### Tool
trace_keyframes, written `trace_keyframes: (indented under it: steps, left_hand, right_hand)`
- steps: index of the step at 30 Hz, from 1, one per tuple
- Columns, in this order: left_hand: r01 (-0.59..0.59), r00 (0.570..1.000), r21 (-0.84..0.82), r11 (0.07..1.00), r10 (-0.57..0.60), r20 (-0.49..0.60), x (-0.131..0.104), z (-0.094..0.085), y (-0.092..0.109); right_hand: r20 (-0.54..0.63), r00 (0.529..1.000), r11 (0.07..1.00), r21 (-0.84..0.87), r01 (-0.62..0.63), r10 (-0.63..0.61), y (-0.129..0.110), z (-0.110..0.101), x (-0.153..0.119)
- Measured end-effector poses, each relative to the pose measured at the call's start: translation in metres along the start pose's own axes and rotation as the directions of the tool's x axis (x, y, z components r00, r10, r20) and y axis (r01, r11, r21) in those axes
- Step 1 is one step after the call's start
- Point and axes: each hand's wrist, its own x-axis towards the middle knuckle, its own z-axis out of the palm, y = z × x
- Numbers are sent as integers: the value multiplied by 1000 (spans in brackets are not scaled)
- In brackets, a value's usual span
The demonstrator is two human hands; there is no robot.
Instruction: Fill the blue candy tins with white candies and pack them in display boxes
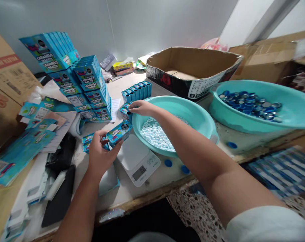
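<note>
My left hand (102, 153) is closed around a small blue candy box (119, 132) printed "Caramelo Macizo", tilted, with a round dark opening in its top end. It is held above the left edge of a white kitchen scale (138, 164). My right hand (142, 108) reaches across a turquoise basin (203, 117) of small pale candies (156, 134). Its fingertips are pinched at the edge of another blue box (126, 112) beside the basin's rim; whether that box is lifted is unclear. Behind it stands a row of several similar boxes (137, 91).
Tall stacks of blue candy boxes (89, 87) stand at the left back. Flat printed cartons (21, 148) and a black pouch (60, 158) lie at left. A cut-down cardboard box (192, 72) and a second basin (243, 116) with blue caps are at right. Loose blue caps (168, 163) lie near the edge.
</note>
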Motion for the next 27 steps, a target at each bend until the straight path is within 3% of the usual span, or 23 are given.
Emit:
trace_keyframes:
  steps: [4,7,9,13,19,27]
  left_hand:
    - [40,988,-100,994,-25,149,-5,3,1]
    - [-52,901,14,999,41,432,-3,-6,3]
    - [-126,854,95,987,59,517,-2,-13,4]
    - [-192,905,198,961,95,415,-3,-18,11]
    - [-212,972,221,952,183,144,-2,-20,11]
    - [-129,990,248,960,109,95,0,-19,1]
  right_hand:
    - [-11,1000,999,-52,16,-16,2,3,-2]
    - [-2,999,997,-74,39,-39,4,5,-3]
    - [38,997,994,-86,71,-68,5,5,-3]
    - [61,993,988,-111,106,-100,7,7,-4]
    - [30,994,989,-98,111,-108,10,7,-5]
    - [48,997,979,-194,70,-61,11,6,-8]
